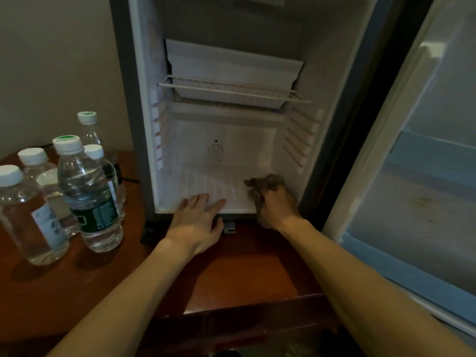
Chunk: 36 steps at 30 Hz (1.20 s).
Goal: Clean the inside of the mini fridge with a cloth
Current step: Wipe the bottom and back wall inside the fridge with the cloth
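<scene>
The mini fridge (144, 104) stands open on a wooden table, its white inside bare apart from a wire shelf (231, 91) halfway up. My right hand (277, 204) grips a crumpled brown cloth (265, 185) on the ribbed fridge floor (224, 181), at the front right corner. My left hand (198, 222) lies flat with straight fingers on the front lip of that floor, left of the cloth.
The fridge door (417, 150) hangs open on the right. Several clear water bottles (87, 194) with white caps stand on the wooden table (239, 269) to the left of the fridge. A dark cable runs behind them by the wall.
</scene>
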Available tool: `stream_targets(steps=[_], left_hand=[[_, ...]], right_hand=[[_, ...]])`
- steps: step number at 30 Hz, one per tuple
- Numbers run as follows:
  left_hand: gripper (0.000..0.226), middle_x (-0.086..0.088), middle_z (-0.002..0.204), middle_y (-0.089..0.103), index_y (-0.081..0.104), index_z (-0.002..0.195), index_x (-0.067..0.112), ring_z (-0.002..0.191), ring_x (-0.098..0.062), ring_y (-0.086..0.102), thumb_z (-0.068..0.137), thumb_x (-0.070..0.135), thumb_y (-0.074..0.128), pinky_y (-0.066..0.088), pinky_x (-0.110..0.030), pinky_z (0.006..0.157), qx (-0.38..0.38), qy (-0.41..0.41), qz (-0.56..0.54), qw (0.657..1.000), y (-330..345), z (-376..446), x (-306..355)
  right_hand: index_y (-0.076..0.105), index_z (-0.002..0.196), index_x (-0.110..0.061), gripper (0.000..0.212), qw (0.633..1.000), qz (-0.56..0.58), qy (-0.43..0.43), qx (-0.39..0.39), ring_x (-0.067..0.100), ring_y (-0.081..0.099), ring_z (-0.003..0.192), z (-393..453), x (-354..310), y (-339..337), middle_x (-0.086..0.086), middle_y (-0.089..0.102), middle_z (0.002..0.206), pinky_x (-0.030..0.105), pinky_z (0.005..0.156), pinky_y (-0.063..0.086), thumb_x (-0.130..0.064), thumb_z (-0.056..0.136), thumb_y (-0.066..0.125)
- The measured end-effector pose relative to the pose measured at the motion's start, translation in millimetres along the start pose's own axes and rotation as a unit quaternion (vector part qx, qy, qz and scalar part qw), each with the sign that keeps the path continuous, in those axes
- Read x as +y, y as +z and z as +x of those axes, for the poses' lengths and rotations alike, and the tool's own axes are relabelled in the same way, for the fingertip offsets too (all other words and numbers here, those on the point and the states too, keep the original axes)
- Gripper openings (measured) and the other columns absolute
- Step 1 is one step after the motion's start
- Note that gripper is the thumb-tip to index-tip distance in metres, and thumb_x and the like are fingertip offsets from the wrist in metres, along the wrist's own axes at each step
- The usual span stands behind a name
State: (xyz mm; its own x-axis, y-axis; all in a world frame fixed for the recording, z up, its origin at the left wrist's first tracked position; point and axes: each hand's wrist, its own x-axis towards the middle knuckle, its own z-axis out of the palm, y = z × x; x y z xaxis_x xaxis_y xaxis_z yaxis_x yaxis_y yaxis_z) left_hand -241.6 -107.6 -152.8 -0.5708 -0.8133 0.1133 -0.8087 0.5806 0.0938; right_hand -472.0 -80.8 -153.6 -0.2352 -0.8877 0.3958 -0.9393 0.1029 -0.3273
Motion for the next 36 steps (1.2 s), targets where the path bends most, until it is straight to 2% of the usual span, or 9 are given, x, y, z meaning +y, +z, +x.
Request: stream_targets(steps=[3, 7, 12, 17, 22, 25, 30, 33, 36], left_hand=[[0.060, -0.004, 0.164, 0.021, 0.013, 0.159, 0.042, 0.151, -0.025, 0.018, 0.102, 0.057, 0.028, 0.012, -0.046, 0.125, 0.009, -0.001, -0.005, 1.000, 4.5, -0.9, 0.1], [0.059, -0.004, 0.164, 0.022, 0.013, 0.158, 0.042, 0.150, -0.024, 0.019, 0.103, 0.055, 0.027, 0.013, -0.046, 0.125, 0.025, 0.004, 0.004, 1.000, 6.6, 0.7, -2.4], [0.057, -0.005, 0.162, 0.025, 0.016, 0.158, 0.041, 0.148, -0.026, 0.022, 0.104, 0.053, 0.027, 0.016, -0.045, 0.124, 0.024, 0.011, 0.005, 1.000, 2.4, 2.0, -1.2], [0.058, -0.005, 0.162, 0.024, 0.016, 0.159, 0.040, 0.149, -0.025, 0.020, 0.104, 0.053, 0.028, 0.014, -0.045, 0.124, 0.016, 0.006, 0.002, 1.000, 0.3, -2.3, 2.0], [0.058, -0.004, 0.162, 0.025, 0.018, 0.159, 0.040, 0.149, -0.024, 0.021, 0.103, 0.052, 0.030, 0.014, -0.044, 0.125, 0.007, 0.004, -0.012, 1.000, -2.5, -2.5, 5.0], [0.058, -0.004, 0.163, 0.024, 0.017, 0.158, 0.041, 0.150, -0.024, 0.019, 0.103, 0.053, 0.031, 0.012, -0.045, 0.125, -0.008, -0.006, -0.018, 1.000, -3.7, -2.4, 7.5], [0.059, -0.003, 0.164, 0.023, 0.019, 0.159, 0.041, 0.150, -0.024, 0.020, 0.103, 0.053, 0.032, 0.014, -0.044, 0.125, -0.014, -0.012, -0.013, 1.000, -5.1, -0.9, 7.8], [0.059, -0.004, 0.165, 0.023, 0.018, 0.159, 0.041, 0.150, -0.024, 0.020, 0.103, 0.053, 0.031, 0.015, -0.044, 0.125, -0.010, -0.014, -0.009, 1.000, -3.1, -2.0, 6.3], [0.058, -0.004, 0.164, 0.023, 0.018, 0.158, 0.042, 0.150, -0.023, 0.021, 0.103, 0.053, 0.031, 0.015, -0.044, 0.125, -0.001, -0.013, -0.010, 1.000, -0.5, -1.9, 2.9]], right_hand=[[0.049, 0.137, -0.037, 0.038, 0.999, -0.025, -0.028, -0.007, 0.008, 0.049, 0.121, 30.5, 10.8, 16.0, -0.012, 0.045, 0.140, 0.017, 0.107, 0.031, -0.047, 0.102, 0.038], [0.050, 0.133, -0.038, 0.052, 0.998, -0.038, 0.001, -0.045, 0.014, 0.054, 0.107, 82.1, 28.5, 33.9, -0.007, 0.054, 0.130, 0.018, 0.096, 0.034, -0.065, 0.094, 0.029], [0.054, 0.141, -0.025, 0.042, 0.996, -0.073, -0.044, -0.038, 0.029, 0.052, 0.126, 109.7, 30.0, 40.6, 0.007, 0.055, 0.141, 0.030, 0.108, 0.039, -0.040, 0.104, 0.040], [0.050, 0.144, -0.025, 0.045, 0.992, -0.081, -0.071, -0.069, 0.026, 0.044, 0.134, 96.0, 30.5, 36.1, 0.002, 0.047, 0.149, 0.035, 0.117, 0.032, -0.042, 0.105, 0.035], [0.028, 0.153, -0.037, 0.053, 0.993, -0.096, -0.052, -0.033, 0.018, 0.033, 0.138, 46.6, 7.7, 15.9, -0.006, 0.038, 0.153, 0.033, 0.123, 0.015, -0.048, 0.100, 0.024], [0.030, 0.154, -0.029, 0.053, 0.997, -0.065, -0.027, -0.025, 0.016, 0.035, 0.135, 10.1, -5.5, 4.2, -0.003, 0.040, 0.152, 0.020, 0.116, 0.007, -0.038, 0.102, 0.031], [0.059, 0.129, -0.006, 0.041, 0.993, -0.094, -0.036, -0.064, 0.033, 0.046, 0.126, -37.2, -7.0, -9.0, 0.017, 0.054, 0.137, 0.035, 0.116, 0.023, -0.024, 0.100, 0.037], [0.063, 0.122, -0.005, 0.038, 0.993, -0.102, -0.038, -0.055, 0.034, 0.051, 0.120, -47.3, -5.3, -9.5, 0.018, 0.058, 0.127, 0.034, 0.106, 0.030, -0.026, 0.102, 0.038], [0.061, 0.127, -0.012, 0.042, 0.992, -0.098, 0.008, -0.081, 0.028, 0.049, 0.119, -29.1, -6.7, -9.3, 0.012, 0.056, 0.130, 0.033, 0.103, 0.035, -0.035, 0.102, 0.035]])
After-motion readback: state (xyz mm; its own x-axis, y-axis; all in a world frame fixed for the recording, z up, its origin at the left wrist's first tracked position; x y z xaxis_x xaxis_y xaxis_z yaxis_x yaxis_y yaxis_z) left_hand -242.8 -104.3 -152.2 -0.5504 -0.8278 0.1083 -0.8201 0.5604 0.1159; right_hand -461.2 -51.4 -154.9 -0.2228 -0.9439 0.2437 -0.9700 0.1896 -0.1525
